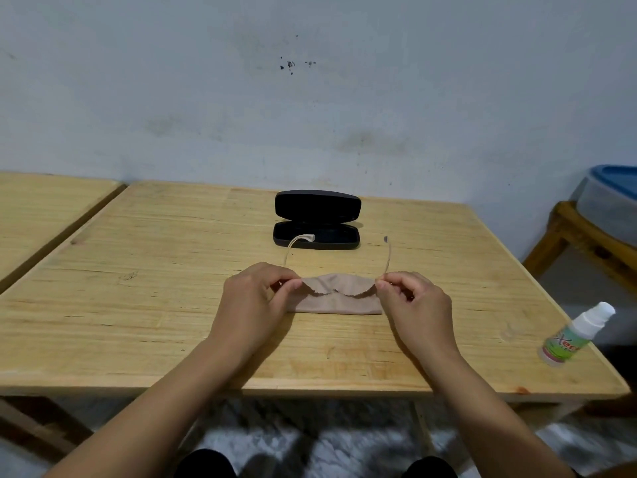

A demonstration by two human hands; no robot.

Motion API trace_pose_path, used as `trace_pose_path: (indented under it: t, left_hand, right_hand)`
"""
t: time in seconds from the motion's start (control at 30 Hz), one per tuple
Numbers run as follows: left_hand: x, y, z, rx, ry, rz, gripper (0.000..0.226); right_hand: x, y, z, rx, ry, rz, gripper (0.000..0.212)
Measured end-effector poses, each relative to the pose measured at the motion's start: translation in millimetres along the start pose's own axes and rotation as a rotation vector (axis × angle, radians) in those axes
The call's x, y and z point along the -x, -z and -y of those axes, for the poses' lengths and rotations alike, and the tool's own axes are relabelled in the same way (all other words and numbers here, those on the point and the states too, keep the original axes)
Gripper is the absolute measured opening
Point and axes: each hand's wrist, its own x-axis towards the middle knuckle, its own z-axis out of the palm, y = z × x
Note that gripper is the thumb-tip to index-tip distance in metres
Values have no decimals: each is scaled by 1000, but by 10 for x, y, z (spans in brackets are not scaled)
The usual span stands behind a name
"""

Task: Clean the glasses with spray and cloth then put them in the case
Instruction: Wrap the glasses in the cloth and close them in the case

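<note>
1. The desk (138,305) carries everything; the spray (574,334) lies on its side near the right edge, so a careless elbow could roll it off.
2. The case (316,220) stands open just behind the work; it may snap shut if bumped.
3. The cloth (339,294) hides the lenses; rubbing unseen risks bending them.
4. The glasses (387,257) are held at the desk's middle; the left hand (256,298) pinches the cloth's end and the right hand (413,301) pinches the hinge; a strong pull could strain the thin arms.
</note>
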Motion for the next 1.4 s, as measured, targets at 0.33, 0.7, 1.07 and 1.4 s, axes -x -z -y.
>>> trace_pose_path:
  t: [0.33,0.7,1.07,1.4]
  left_hand:
    - [114,110,174,-51,-51,87,7]
    - [126,122,233,-96,-33,180,7]
    - [-75,44,51,193,215,-48,18]
    - [-116,0,102,261,197,-51,16]
  right_hand:
    - [63,191,-132,96,25,24,6]
    - [39,216,-120,216,6,123,15]
    - [-123,106,-18,-114,-110,42,14]
    - [-264,-18,7,80,25,244,7]
